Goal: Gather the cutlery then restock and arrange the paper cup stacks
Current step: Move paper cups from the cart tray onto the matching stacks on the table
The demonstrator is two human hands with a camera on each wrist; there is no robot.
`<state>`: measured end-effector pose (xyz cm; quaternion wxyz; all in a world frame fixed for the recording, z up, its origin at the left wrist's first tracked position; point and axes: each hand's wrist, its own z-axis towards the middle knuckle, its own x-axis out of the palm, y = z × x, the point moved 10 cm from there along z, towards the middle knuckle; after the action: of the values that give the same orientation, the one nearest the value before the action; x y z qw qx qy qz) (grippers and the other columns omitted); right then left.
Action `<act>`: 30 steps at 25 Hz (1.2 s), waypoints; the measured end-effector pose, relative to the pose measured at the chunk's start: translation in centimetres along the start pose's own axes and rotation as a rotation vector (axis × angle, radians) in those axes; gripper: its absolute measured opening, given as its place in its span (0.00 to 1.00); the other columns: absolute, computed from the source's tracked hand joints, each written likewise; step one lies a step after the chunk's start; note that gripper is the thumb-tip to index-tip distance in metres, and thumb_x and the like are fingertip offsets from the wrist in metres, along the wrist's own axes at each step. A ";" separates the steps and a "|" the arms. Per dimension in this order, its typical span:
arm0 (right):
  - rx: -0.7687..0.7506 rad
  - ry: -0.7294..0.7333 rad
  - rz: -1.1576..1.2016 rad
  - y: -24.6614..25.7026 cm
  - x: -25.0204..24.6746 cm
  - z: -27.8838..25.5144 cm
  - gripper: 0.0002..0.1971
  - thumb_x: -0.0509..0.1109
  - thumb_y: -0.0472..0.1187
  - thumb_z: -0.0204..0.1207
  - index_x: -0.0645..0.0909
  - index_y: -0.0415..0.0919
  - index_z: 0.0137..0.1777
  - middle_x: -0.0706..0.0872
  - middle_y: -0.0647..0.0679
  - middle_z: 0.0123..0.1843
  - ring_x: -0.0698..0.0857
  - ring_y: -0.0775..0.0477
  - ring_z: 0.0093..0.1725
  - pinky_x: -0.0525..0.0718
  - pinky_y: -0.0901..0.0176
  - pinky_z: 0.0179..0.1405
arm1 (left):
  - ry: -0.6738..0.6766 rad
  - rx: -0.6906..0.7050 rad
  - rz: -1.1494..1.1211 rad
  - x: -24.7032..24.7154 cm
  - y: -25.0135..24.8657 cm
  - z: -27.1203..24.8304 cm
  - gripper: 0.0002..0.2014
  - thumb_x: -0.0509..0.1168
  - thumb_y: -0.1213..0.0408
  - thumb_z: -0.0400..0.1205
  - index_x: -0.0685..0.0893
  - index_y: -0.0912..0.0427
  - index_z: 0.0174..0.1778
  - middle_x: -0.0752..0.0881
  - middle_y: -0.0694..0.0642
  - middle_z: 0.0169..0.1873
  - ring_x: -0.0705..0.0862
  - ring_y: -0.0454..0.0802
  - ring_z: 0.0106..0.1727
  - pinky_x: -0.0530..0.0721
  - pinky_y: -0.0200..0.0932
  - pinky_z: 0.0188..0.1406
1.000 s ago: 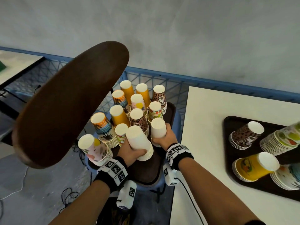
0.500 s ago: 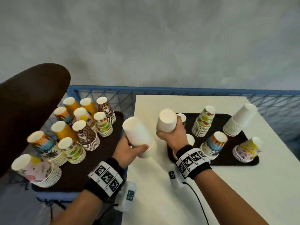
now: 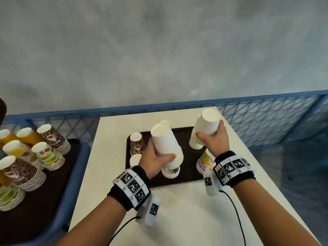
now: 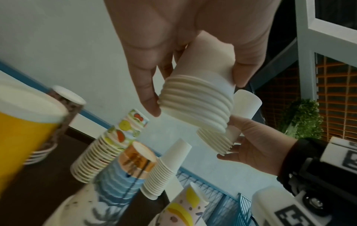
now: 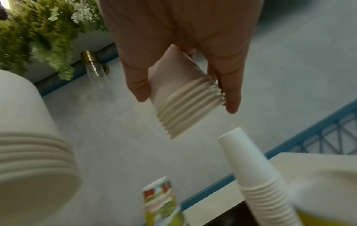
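"While both hands are up over the dark tray (image 3: pixel 184 178) on the worktop (image 3: pixel 113 157), what step is this?"

"Restocking, I think. Left hand (image 3: pixel 154 160) wraps a white cup stack (image 3: pixel 166 144); right hand (image 3: pixel 215 141) wraps another white stack (image 3: pixel 204 128). Next, set each down upright in a free spot."

"Anything hidden from above?"

"The wrist views show the fingers (image 4: pixel 146 85) curled round ribbed rims."

Below the left hand's fingers (image 4: pixel 148 91): dark tray (image 3: pixel 188 176) crowded with cup stacks, the palm-print stack (image 3: pixel 171 172) directly under, leopard stack (image 3: pixel 136 144) just left. Under the right hand's fingers (image 5: pixel 231 97), a white stack (image 5: pixel 257 172) stands upright. Toward the wrists from both sets of fingers, bare desk (image 3: pixel 186 210). Beyond the fingers, blue mesh railing (image 3: pixel 266 110) blocks. Far left, second tray (image 3: pixel 35 206) packed with stacks.
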<state>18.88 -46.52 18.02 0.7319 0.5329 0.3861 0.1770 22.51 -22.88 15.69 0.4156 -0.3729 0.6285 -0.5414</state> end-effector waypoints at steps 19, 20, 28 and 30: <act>0.132 0.496 -0.334 -8.6 4.9 14.6 0.41 0.80 0.44 0.62 0.65 0.43 0.74 0.80 0.41 0.67 0.79 0.38 0.66 0.77 0.48 0.64 | -0.116 0.092 -0.113 9.2 -5.6 15.3 0.40 0.79 0.66 0.64 0.67 0.60 0.71 0.80 0.56 0.64 0.79 0.53 0.64 0.79 0.50 0.65; 0.173 0.553 -0.383 -9.6 5.4 14.3 0.42 0.80 0.45 0.62 0.64 0.43 0.74 0.80 0.41 0.68 0.79 0.38 0.67 0.77 0.48 0.65 | -0.105 0.091 -0.066 10.0 -5.7 15.9 0.39 0.78 0.67 0.66 0.66 0.59 0.71 0.79 0.54 0.63 0.78 0.52 0.64 0.78 0.50 0.66; 0.117 0.603 -0.206 -8.6 3.6 14.9 0.45 0.73 0.33 0.66 0.55 0.47 0.80 0.71 0.43 0.75 0.72 0.40 0.73 0.72 0.50 0.72 | 0.056 0.010 0.254 15.6 -3.2 19.5 0.40 0.76 0.66 0.69 0.63 0.55 0.73 0.78 0.55 0.66 0.78 0.54 0.66 0.75 0.44 0.64; 0.065 0.516 0.029 -6.7 2.5 15.2 0.44 0.72 0.35 0.64 0.57 0.46 0.80 0.71 0.45 0.74 0.71 0.43 0.73 0.70 0.50 0.73 | 0.113 -0.070 0.334 16.5 -1.3 19.8 0.42 0.77 0.64 0.68 0.61 0.55 0.75 0.78 0.58 0.68 0.78 0.58 0.67 0.77 0.49 0.66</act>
<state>30.88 -57.06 12.97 0.5889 0.4989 0.5580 0.3049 34.68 -45.53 13.64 0.4507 -0.2466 0.7226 -0.4626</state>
